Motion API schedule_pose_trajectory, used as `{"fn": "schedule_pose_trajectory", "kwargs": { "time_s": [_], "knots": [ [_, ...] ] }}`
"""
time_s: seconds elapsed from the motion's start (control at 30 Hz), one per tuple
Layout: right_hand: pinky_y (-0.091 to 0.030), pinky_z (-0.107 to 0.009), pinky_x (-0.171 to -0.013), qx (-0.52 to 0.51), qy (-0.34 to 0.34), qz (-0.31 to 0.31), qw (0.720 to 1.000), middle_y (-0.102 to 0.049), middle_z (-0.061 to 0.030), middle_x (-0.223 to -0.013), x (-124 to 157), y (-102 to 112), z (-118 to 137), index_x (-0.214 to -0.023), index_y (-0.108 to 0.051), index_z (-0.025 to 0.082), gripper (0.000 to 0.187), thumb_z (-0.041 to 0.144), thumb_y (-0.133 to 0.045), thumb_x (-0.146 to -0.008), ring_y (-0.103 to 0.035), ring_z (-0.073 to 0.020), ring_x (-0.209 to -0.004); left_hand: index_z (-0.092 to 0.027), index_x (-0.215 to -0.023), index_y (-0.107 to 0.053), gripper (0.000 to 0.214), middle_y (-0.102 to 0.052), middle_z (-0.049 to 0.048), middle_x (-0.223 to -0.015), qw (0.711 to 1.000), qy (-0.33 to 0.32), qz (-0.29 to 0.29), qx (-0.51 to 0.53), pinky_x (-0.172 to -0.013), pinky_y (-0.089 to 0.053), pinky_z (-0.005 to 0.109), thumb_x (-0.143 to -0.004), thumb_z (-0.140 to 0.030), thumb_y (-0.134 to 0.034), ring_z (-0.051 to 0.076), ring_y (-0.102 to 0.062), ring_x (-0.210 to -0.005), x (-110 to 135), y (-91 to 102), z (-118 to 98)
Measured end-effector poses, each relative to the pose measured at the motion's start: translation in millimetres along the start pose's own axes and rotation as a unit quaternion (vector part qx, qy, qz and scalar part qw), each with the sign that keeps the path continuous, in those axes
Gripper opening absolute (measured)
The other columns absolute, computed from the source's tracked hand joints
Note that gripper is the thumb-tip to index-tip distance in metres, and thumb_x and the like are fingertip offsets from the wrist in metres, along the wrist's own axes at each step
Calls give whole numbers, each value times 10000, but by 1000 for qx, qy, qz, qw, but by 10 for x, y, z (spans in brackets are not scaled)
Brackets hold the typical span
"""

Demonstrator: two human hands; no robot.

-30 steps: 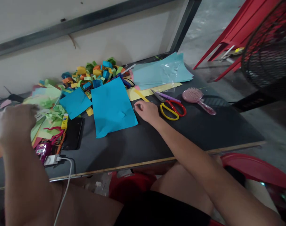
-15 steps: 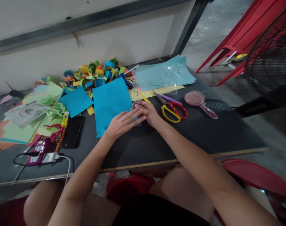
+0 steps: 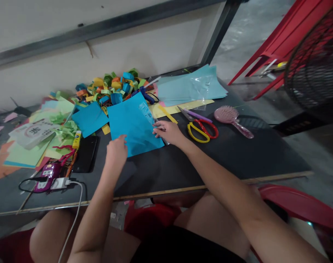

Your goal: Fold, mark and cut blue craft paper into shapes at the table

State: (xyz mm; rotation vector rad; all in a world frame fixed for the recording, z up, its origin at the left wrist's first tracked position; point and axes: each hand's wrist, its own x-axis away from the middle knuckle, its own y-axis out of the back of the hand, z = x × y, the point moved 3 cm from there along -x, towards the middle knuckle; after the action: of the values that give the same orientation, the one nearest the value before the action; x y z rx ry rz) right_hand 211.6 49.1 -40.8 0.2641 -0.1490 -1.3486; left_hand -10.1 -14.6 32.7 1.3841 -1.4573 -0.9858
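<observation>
A blue paper sheet (image 3: 130, 124) lies before me, with a clear ruler (image 3: 146, 112) slanting over its right side. My right hand (image 3: 169, 132) is closed on a slim dark pen (image 3: 161, 128), beside the sheet's right edge and over the ruler's near part. Over the sheet's lower left corner is my left hand (image 3: 117, 149), fingers curled. Whether it pinches the paper is hidden. Right of my right hand lie scissors (image 3: 200, 128) with one yellow and one red handle. A yellow strip (image 3: 167, 114) sits just beyond that hand.
Folded paper pieces (image 3: 114, 87) pile up behind the sheet. A phone (image 3: 85, 154), glue stick (image 3: 76, 139) and purple device (image 3: 47, 175) lie left. Light blue sheets (image 3: 182, 86) are at the back right, a hairbrush (image 3: 232, 118) and fan (image 3: 314, 69) at the right.
My hands, together before, are now apart. The left moved left and down to the sheet's lower corner. The clear ruler now shows on the sheet, and the pen shows in my right hand.
</observation>
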Motion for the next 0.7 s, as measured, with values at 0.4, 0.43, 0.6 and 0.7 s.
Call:
{"fn": "schedule_pose_trajectory", "kwargs": {
  "time_s": [0.4,0.43,0.6,0.7],
  "knots": [
    [-592,-330,-679,44,17,5,999,-758,-82,-916,-18,-7,-4,-1072,-665,187,250,320,-629,-863,-719,-172,-663,-18,-1309,-528,515,-521,294,-1356,990,27,-138,-16,-1112,-355,539,-896,-325,-518,404,-446,-1338,-552,173,478],
    [-592,-334,-689,45,17,8,999,-758,-87,-919,-11,-5,19,-1075,-666,185,249,316,-625,-867,-720,-174,-670,-9,-1355,-480,583,-528,304,-1332,992,28,-119,-3,-1079,-389,544,-886,-349,-545,416,-475,-1307,-554,68,413],
    [-586,-338,-685,43,22,16,999,-750,-72,-859,-1,24,106,-1062,-673,195,252,336,-621,-860,-704,-171,-658,-145,-1533,-198,915,-426,292,-1412,984,28,-146,100,-953,-486,548,-782,-298,-699,424,-511,-1259,-536,-79,279],
    [-572,-306,-631,-20,8,10,1000,-726,-46,-797,-26,82,85,-1056,-653,186,257,336,-603,-853,-681,-154,-629,-242,-1538,-134,1007,-443,236,-1424,966,4,-175,191,-945,-515,508,-739,-300,-745,390,-460,-1329,-454,-30,345]
  ]
}}
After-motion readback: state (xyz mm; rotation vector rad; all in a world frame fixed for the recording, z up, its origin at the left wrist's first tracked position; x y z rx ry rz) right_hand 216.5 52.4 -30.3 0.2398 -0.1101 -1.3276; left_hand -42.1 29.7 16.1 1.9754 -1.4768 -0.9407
